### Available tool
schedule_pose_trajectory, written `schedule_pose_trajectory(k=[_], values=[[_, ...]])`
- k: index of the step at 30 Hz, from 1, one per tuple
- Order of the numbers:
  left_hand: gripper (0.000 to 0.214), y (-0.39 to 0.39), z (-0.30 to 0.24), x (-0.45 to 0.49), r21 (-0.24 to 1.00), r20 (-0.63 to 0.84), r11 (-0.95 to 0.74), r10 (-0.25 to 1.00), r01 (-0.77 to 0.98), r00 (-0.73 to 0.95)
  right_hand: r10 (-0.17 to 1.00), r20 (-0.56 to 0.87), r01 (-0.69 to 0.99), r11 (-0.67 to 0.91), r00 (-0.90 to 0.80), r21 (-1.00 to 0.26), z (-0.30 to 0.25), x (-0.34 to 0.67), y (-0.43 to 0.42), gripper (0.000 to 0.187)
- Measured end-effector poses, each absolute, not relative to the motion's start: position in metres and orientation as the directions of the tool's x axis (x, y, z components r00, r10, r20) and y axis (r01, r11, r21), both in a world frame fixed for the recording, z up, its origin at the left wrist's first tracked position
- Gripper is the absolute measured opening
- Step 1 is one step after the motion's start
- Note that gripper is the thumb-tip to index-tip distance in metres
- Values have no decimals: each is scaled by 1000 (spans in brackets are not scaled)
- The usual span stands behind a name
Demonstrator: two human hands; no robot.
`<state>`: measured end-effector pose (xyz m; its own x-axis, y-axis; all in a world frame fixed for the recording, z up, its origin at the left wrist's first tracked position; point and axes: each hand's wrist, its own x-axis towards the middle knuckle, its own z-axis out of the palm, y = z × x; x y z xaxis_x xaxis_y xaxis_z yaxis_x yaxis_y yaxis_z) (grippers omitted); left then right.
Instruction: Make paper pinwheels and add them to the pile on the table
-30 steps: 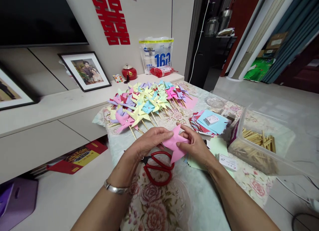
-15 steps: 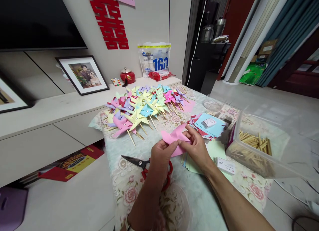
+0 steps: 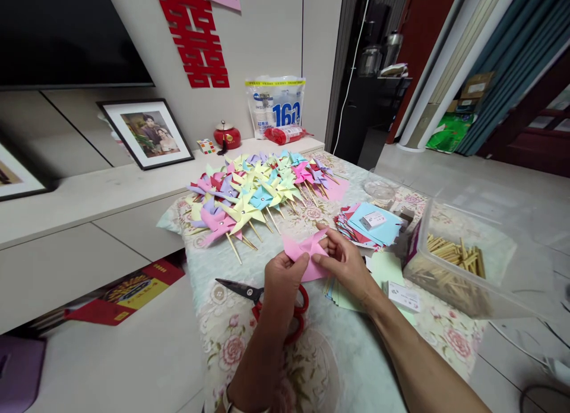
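Note:
A folded pink paper piece (image 3: 307, 254) is held above the table between both of my hands. My left hand (image 3: 282, 282) pinches its lower left edge with thumb and fingers closed. Fingers of my right hand (image 3: 347, 264) press its folds together at the middle. Red-handled scissors (image 3: 262, 300) lie on the floral tablecloth (image 3: 347, 365) just under my left hand. Behind them a heap of finished paper pinwheels (image 3: 258, 190) on wooden sticks is spread across the far part of the table.
A stack of coloured paper squares (image 3: 371, 226) with a small box on top lies to the right. Green sheets (image 3: 387, 267) sit by my right wrist. A clear plastic tub of wooden sticks (image 3: 454, 261) stands at the right edge. A low white cabinet (image 3: 89, 223) runs along the left.
My left hand turned from lying over the paper to gripping it from below, uncovering the scissors' blades. The pink paper has been folded tighter and sits slightly lower than half a second ago.

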<state>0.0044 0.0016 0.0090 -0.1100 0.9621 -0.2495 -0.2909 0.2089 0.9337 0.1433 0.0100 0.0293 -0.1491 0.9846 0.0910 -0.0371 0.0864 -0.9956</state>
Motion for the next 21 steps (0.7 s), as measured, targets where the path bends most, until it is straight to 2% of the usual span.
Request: schedule_pose_trajectory(k=[5, 10, 13, 18, 21], values=[[35, 4, 3, 6, 925, -274, 240, 959, -294, -79, 991, 53, 23, 57, -124, -998, 24, 143, 11, 75], [30, -1, 11, 7, 940, -245, 214, 966, -264, -88, 991, 41, 3, 41, -125, -999, 22, 142, 11, 78], [30, -3, 14, 4, 939, -230, 212, 973, -271, -35, 991, 46, -8, 45, -128, -999, 23, 142, 11, 75], [35, -3, 17, -7, 898, -241, 217, 970, -383, -16, 988, 33, -48, 26, -148, -999, 22, 145, 13, 70], [37, -1, 19, -15, 843, -284, 255, 959, -473, 10, 990, 80, 10, 82, -118, -997, 17, 144, 13, 69]])
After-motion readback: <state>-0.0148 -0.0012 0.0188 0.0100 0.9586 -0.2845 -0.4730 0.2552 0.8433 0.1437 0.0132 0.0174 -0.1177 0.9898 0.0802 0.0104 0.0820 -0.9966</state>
